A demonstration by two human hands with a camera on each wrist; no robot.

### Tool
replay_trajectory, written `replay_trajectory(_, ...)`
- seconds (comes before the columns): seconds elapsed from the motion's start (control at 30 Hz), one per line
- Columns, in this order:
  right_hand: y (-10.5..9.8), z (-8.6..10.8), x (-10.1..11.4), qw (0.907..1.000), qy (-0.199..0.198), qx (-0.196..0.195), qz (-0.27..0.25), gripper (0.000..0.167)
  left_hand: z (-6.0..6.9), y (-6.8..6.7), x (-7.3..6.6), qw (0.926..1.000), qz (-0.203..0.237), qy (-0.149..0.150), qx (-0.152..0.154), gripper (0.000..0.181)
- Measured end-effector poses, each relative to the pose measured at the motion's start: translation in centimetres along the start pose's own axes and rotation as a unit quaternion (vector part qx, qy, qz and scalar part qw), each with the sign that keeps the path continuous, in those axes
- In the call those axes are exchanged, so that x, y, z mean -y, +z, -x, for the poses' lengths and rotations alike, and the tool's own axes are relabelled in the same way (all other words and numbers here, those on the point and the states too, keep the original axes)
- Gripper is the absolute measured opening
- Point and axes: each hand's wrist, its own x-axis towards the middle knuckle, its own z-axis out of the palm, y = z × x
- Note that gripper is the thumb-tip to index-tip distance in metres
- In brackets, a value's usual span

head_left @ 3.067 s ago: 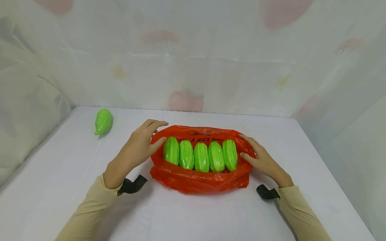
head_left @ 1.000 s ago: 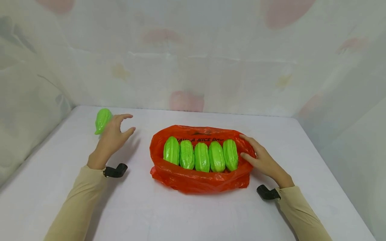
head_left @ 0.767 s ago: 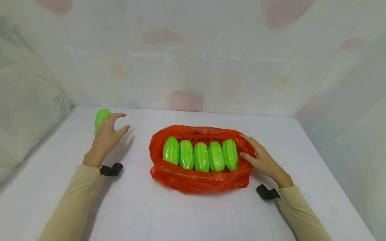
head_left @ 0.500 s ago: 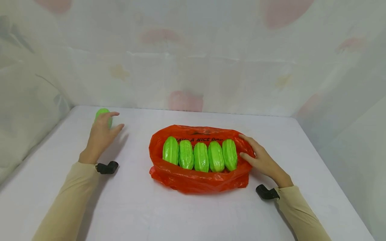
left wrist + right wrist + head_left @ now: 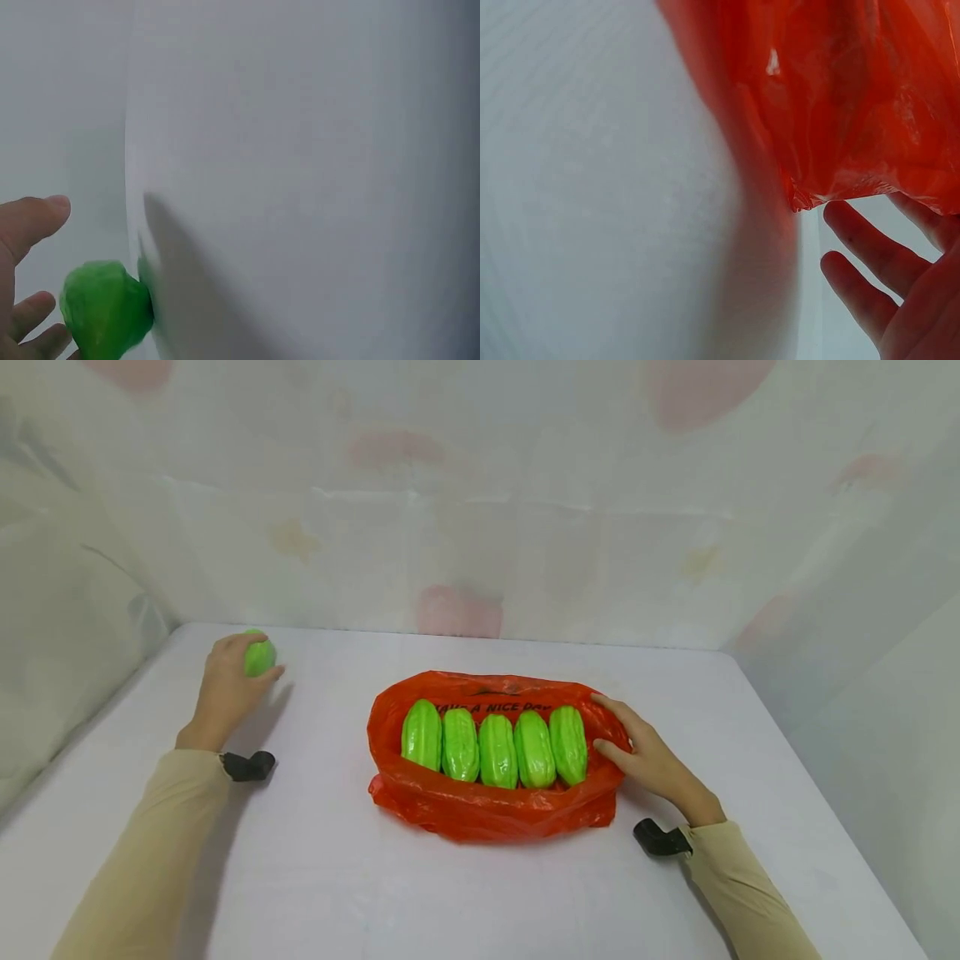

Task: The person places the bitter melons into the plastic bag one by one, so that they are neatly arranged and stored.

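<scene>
At the table's far left, my left hand (image 5: 225, 681) curves around a green ribbed gourd (image 5: 260, 658), fingers behind it and thumb on the near side. In the left wrist view the gourd (image 5: 105, 309) lies beside the fingertips, and the thumb stands apart from it. My right hand (image 5: 656, 764) holds the right rim of a red plastic bag (image 5: 495, 814), thumb inside the opening. The right wrist view has two fingers spread below the bag (image 5: 840, 97). Several similar green gourds (image 5: 498, 752) stand in a row inside the open bag.
A white cloth covers the table (image 5: 450, 893). Its far edge meets a pale printed curtain (image 5: 480, 510), and another curtain hangs on the left. A black curved piece (image 5: 251, 766) is fixed at the left wrist, and another black piece (image 5: 660, 837) at the right.
My left hand has left the bag's left side, moved left and reached around the lone gourd, which has stayed about in place. The right hand and the bag have hardly moved.
</scene>
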Motion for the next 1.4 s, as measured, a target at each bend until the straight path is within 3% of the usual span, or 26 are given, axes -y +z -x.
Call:
replay_trajectory(0.17, 0.0, 0.1, 0.1, 1.0, -0.004, 0.0, -0.004, 0.062, -0.5, -0.3, 0.8, 0.999, 0.0, -0.023, 0.038, 0.065)
replay_trajectory(0.47, 0.0, 0.1, 0.1, 1.0, -0.003, 0.0, -0.005, 0.062, -0.6, -0.7, 1.3, 0.9973, -0.003, -0.037, 0.063, 0.066)
replay_trajectory(0.67, 0.0, 0.1, 0.0, 1.0, -0.002, 0.001, -0.003, 0.062, -0.7, -0.7, 1.4, 0.9976, -0.021, -0.02, 0.064, 0.06)
replay_trajectory(0.83, -0.1, 0.0, 0.0, 1.0, 0.0, 0.001, 0.002, 0.062, -0.8, -0.8, 1.4, 0.996, -0.032, -0.004, 0.083, 0.06)
replay_trajectory(1.1, 0.0, 0.0, -0.3, 1.0, 0.001, 0.0, 0.003, 0.061, -1.0, -1.0, 1.3, 0.9902, -0.029, -0.015, 0.136, 0.068)
replay_trajectory(1.4, 0.0, 0.0, 0.1, 1.0, 0.0, 0.002, -0.005, 0.061, -1.0, -0.9, 1.6, 0.9881, -0.016, -0.04, 0.148, 0.068)
